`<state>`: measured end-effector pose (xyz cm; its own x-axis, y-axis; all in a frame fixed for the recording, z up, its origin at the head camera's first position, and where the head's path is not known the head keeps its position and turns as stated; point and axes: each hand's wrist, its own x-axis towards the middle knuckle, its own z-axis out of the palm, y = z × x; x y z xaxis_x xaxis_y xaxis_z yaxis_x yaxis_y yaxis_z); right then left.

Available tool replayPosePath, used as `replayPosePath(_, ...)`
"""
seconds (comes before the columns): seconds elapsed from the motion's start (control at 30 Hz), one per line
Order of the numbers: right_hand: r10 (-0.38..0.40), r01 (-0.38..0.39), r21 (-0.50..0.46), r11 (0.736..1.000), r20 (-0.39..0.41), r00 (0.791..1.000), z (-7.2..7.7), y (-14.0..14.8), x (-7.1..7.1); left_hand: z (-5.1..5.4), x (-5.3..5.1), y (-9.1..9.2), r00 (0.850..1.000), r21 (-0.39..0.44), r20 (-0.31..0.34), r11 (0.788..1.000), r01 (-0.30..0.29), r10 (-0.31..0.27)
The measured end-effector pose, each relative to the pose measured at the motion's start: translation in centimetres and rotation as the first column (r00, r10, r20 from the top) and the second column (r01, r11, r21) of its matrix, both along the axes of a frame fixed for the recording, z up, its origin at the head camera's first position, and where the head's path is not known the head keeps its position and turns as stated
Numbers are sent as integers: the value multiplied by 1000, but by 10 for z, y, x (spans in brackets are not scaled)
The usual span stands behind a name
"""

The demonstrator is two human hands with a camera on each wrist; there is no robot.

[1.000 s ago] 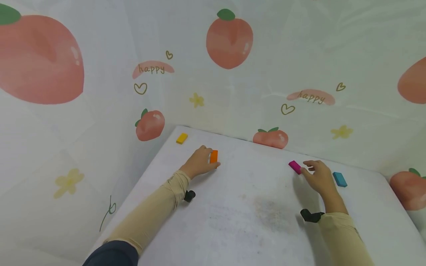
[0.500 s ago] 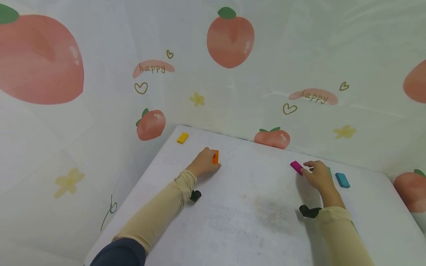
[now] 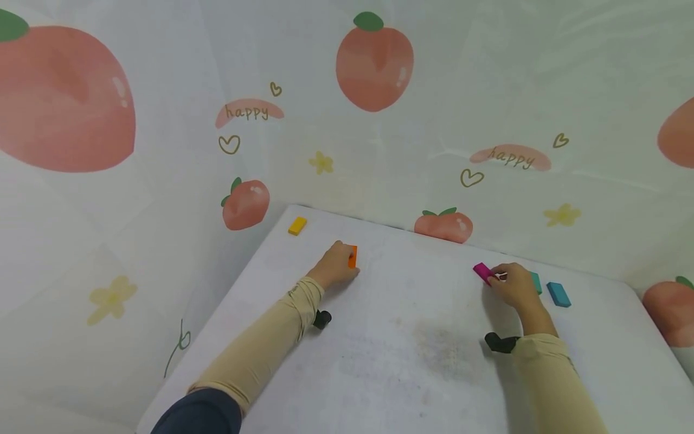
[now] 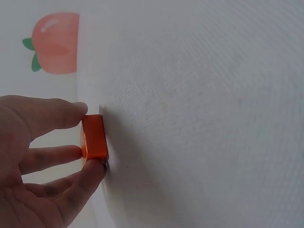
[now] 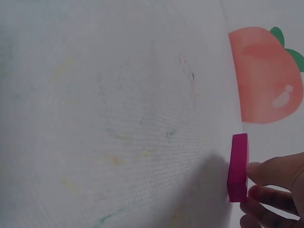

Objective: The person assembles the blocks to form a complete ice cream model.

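An orange block (image 3: 353,257) is pinched between the thumb and fingers of my left hand (image 3: 334,265); the left wrist view shows the block (image 4: 95,137) between the thumb and fingertips. On the right, a magenta block (image 3: 482,273) lies at the fingertips of my right hand (image 3: 515,286). In the right wrist view the thumb touches the side of the magenta block (image 5: 238,167), with the other fingers curled by its near end. Behind the right hand sits a green block (image 3: 536,283), partly hidden, and beside it a blue block (image 3: 558,294).
A yellow block (image 3: 297,226) lies at the table's back left corner. The white table (image 3: 390,361) meets a wall cloth printed with peaches (image 3: 374,66) along its back edge. Dark wrist-worn devices (image 3: 322,319) hang below both wrists.
My left hand has moved slightly right and closed further around the orange block. The right hand has shifted a little left, its fingers drawing in toward the magenta block, and the green block has come into view.
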<state>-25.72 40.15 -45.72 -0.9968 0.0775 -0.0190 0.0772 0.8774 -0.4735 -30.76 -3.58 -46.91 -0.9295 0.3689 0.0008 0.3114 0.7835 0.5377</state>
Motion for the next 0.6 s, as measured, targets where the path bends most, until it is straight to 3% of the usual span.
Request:
replayPosePath(0.27,-57,59,-15,998,106,993,2,-5,-1,2,2,0,1000,3,17,1000,-5,5)
replayPosePath(0.6,-75,76,-8,997,118,990,2,-2,4,8,14,3,999,6,42,1000,-10,9)
